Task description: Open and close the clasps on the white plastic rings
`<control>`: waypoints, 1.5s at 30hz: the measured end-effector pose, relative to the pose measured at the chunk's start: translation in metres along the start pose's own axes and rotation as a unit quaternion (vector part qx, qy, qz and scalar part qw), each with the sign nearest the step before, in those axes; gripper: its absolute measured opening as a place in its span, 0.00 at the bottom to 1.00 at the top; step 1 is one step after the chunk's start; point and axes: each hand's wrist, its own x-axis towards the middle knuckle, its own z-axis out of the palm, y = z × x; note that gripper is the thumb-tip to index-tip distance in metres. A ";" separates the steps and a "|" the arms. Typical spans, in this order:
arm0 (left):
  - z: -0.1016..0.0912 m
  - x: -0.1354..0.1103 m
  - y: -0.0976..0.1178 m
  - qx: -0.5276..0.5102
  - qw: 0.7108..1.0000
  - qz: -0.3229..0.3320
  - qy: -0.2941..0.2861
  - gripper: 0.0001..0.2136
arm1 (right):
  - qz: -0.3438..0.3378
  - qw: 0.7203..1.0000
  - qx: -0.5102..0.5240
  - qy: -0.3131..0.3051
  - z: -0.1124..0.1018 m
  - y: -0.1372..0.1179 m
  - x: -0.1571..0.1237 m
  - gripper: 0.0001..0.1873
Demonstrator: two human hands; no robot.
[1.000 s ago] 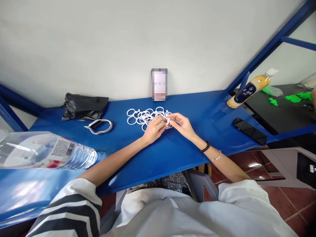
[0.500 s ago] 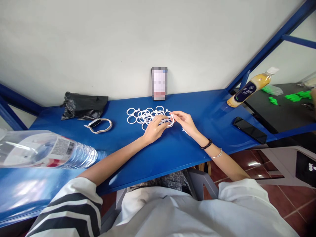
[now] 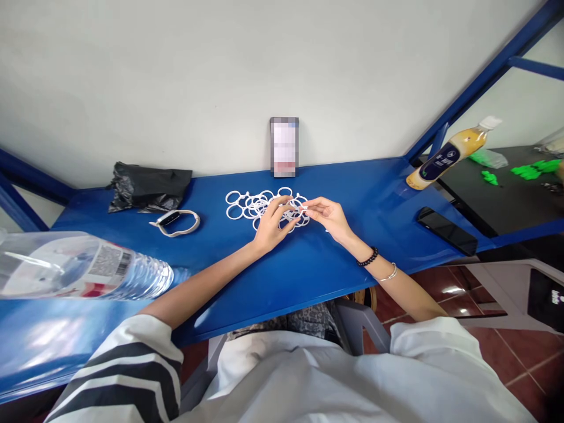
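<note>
White rings [image 3: 256, 204] lie heaped on the blue table [image 3: 247, 288], partly beneath the left hand [image 3: 270, 230]. Its fingers have spread since half a second ago and seem to grip nothing, so the right hand [image 3: 333, 221], pinching a white ring [image 3: 304, 210], apparently holds it alone. The clear bottle [image 3: 61, 264] carries a square code and barcode; the yellow bottle's [image 3: 445, 157] lettering is illegible.

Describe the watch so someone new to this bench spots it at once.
On the blue table, look to the left half, where a black bag lies near the wall. Just in front of the bag's right end is the watch. Unlike the white rings to its right, it's a lone pale band with a dark, oblong face.
</note>
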 end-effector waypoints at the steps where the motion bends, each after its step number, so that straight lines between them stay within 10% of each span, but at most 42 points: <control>1: 0.000 0.000 0.000 0.002 1.000 -0.006 0.003 0.10 | -0.001 1.000 -0.005 0.001 0.000 -0.001 0.000 0.16; 35: 0.000 -0.005 0.008 -0.024 0.999 -0.023 -0.013 0.15 | 0.099 0.988 0.107 -0.048 0.003 -0.004 0.000 0.18; 45: 0.001 0.001 0.004 0.067 0.993 -0.092 -0.008 0.15 | -0.016 0.973 -0.232 0.002 -0.037 -0.027 0.007 0.16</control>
